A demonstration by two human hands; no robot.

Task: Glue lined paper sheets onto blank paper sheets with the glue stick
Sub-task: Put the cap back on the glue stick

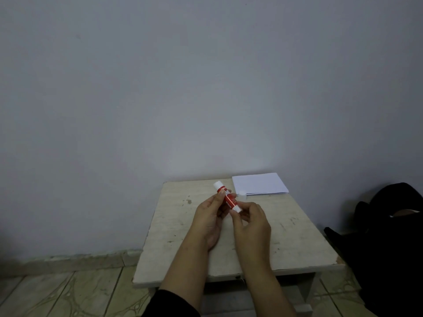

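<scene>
A red and white glue stick (227, 196) is held tilted above the small table (286, 243), its white glue end pointing up and away. My left hand (209, 221) grips the red barrel. My right hand (250, 221) pinches the white base at the lower end. The stick's white cap (242, 194) stands on the table just behind it. A stack of white paper sheets (259, 183) lies at the table's far right corner; I cannot tell lined from blank.
The worn pale table stands against a grey wall (206, 88). Dark cloth (389, 236) lies to the right of the table. Tiled floor (57, 294) shows at the lower left.
</scene>
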